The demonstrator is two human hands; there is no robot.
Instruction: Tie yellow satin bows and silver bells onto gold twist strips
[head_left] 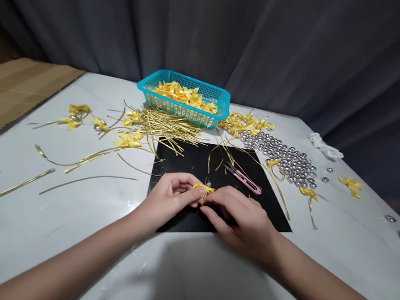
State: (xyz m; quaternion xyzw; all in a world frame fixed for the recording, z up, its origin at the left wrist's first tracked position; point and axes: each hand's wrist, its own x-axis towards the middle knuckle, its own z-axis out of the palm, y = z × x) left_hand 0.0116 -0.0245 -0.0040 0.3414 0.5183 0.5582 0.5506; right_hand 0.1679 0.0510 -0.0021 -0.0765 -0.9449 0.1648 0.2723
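White surface (53, 217), black mat (194, 162). Teal basket (222, 103): yellow bows (182, 95) inside. Left hand (169, 196), right hand (242, 220): both pinched shut on 1 small yellow bow (203, 187) over mat.

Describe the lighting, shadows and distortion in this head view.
Head view: light from above and behind casts the person's shadow on the white table; faint glare by the left hand; wide-angle stretch bends the table edges; the yellow bow and blue basket stay sharp.
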